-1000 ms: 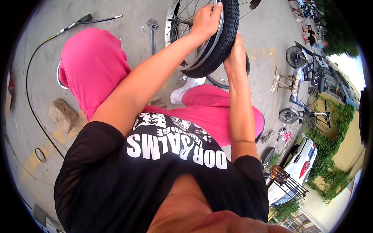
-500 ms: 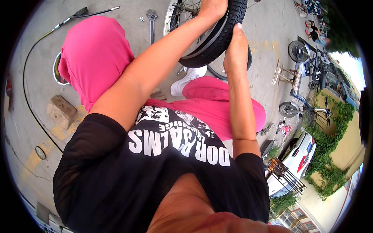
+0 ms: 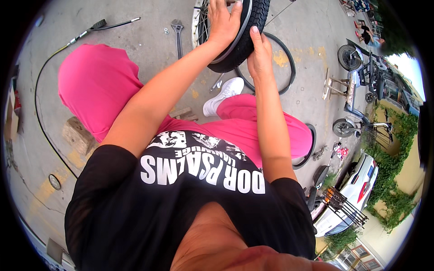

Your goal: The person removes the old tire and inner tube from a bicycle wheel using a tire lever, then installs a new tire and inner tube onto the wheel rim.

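Observation:
A spoked wheel (image 3: 197, 31) with a black treaded tyre (image 3: 246, 43) stands at the top of the view, its upper part cut off by the frame edge. My left hand (image 3: 223, 23) is closed on the tyre from its rim side, thumb toward the tread; some fingertips are cut off or hidden. On the right, my right hand (image 3: 261, 56) grips the tyre's outer side. Its thumb presses the tread and the other fingers are partly hidden. Behind that hand a black rubber tube (image 3: 293, 67) lies curved on the ground.
An adjustable wrench (image 3: 178, 38) and small nuts (image 3: 166, 30) lie left of the wheel. A pump hose (image 3: 38, 106) curves along the far left, near a wooden block (image 3: 77, 135). Parked scooters (image 3: 350, 90) and a white car (image 3: 350, 194) are at the right.
My left hand has moved left and down along the tyre. The right hand and wheel have shifted slightly left, and more of the black tube shows.

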Action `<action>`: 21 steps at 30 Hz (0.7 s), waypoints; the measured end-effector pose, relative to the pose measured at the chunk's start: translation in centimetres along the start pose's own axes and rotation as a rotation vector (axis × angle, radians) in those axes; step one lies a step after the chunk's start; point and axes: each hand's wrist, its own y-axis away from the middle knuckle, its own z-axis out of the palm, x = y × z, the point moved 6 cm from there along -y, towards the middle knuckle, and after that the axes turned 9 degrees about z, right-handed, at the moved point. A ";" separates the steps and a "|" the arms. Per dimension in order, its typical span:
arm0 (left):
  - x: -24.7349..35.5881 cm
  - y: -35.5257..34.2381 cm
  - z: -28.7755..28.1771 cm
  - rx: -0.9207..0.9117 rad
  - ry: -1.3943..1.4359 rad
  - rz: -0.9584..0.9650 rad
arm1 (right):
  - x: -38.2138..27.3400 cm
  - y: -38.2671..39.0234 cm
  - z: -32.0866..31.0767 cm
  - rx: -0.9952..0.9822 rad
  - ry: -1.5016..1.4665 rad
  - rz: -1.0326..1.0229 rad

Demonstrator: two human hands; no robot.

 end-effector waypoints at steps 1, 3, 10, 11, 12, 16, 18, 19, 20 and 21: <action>0.0 0.6 -0.4 0.028 0.042 -0.005 | -0.4 -0.1 0.5 -0.044 -0.031 -0.003; -0.6 0.8 -0.3 -0.079 0.097 -0.032 | -0.5 -0.4 0.8 0.005 -0.129 0.016; -1.0 2.1 0.4 -0.326 0.127 0.010 | 0.5 -0.8 0.4 0.267 -0.201 0.025; -0.8 2.2 0.7 -0.301 0.137 0.024 | 0.5 -0.8 0.4 0.271 -0.191 0.018; -0.5 2.2 0.9 -0.291 0.151 0.044 | 0.3 -0.9 0.4 0.274 -0.183 0.009; -0.3 1.7 2.3 -0.280 0.106 0.016 | -1.0 -0.5 -0.1 0.355 -0.070 -0.015; -0.3 1.5 3.0 -0.295 0.101 -0.006 | -1.7 -0.2 0.1 0.349 -0.012 -0.041; -0.1 1.3 3.1 -0.287 0.093 0.005 | -2.2 0.1 0.5 0.322 0.019 -0.080; -0.5 1.6 3.8 -0.337 0.104 -0.037 | -2.1 0.2 0.4 0.362 0.088 -0.062; -0.7 1.6 4.2 -0.372 0.116 -0.058 | -2.3 0.4 0.6 0.379 0.155 -0.080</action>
